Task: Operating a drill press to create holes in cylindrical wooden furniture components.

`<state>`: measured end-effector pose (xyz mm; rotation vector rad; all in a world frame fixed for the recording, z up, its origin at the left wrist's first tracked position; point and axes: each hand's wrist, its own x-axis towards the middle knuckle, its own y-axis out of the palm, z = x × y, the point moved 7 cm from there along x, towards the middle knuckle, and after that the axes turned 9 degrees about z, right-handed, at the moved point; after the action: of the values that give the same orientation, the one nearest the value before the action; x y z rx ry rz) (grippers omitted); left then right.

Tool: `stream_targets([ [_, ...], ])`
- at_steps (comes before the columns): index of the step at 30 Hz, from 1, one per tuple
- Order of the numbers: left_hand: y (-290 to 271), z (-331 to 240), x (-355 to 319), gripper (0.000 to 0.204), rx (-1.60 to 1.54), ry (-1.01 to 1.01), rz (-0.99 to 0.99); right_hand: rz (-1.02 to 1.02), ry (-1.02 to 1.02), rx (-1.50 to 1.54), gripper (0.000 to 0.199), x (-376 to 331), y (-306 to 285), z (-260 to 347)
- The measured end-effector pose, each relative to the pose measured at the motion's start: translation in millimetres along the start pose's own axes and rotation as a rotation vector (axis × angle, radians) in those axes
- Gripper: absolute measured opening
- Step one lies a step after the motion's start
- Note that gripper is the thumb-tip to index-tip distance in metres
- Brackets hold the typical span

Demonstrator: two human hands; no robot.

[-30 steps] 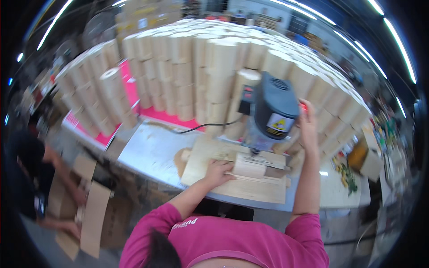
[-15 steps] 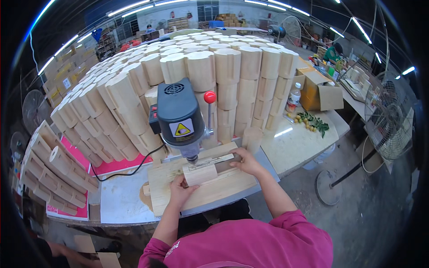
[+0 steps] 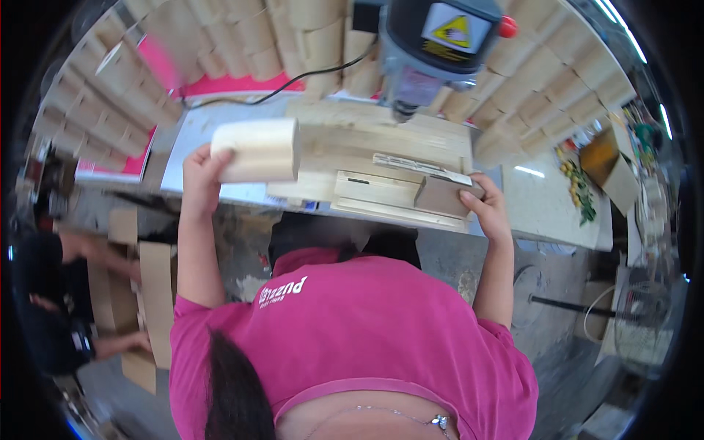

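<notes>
- The left hand (image 3: 199,170) holds a pale wooden cylinder (image 3: 257,150) lifted above the table (image 3: 539,213); its fingers wrap the left end, probably to keep the piece free of the jig.
- The right hand (image 3: 488,209) rests at the 3 o'clock end of the wooden jig (image 3: 381,165), fingers pressed together against a small brown block (image 3: 440,196), apparently to steady it.
- The drill press head (image 3: 433,44) hangs at 12 o'clock over the jig.
- Stacked wooden cylinders (image 3: 95,110) stand behind, close for reach.
</notes>
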<state>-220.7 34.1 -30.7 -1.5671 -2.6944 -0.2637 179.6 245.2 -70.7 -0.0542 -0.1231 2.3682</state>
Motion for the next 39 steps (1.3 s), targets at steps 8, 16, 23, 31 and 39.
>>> stream_targets([
  [8, -21.5, 28.3, -24.5, 0.035, -0.395, -0.408, -0.162, -0.035, 0.266, 0.388, 0.028, -0.8, 64.0, -36.8],
  [16, -6.8, -0.9, -30.3, 0.044, -0.140, -0.322, -0.226, 0.019, -0.010, 0.001, 0.027, -18.9, 68.8, 35.6],
  [23, 33.5, 1.3, -18.2, 0.041, 0.046, -0.270, -0.028, -0.261, -0.192, -0.021, 0.036, -29.8, 27.6, 22.8],
  [31, 47.9, -2.0, -55.4, 0.041, -0.081, -0.238, -0.072, -0.193, -0.033, -0.193, 0.043, -32.2, 13.9, 10.9],
  [39, 51.4, -4.2, -49.8, 0.041, -0.123, -0.131, -0.049, -0.156, -0.050, 0.015, 0.032, -36.2, 21.7, 14.4],
])
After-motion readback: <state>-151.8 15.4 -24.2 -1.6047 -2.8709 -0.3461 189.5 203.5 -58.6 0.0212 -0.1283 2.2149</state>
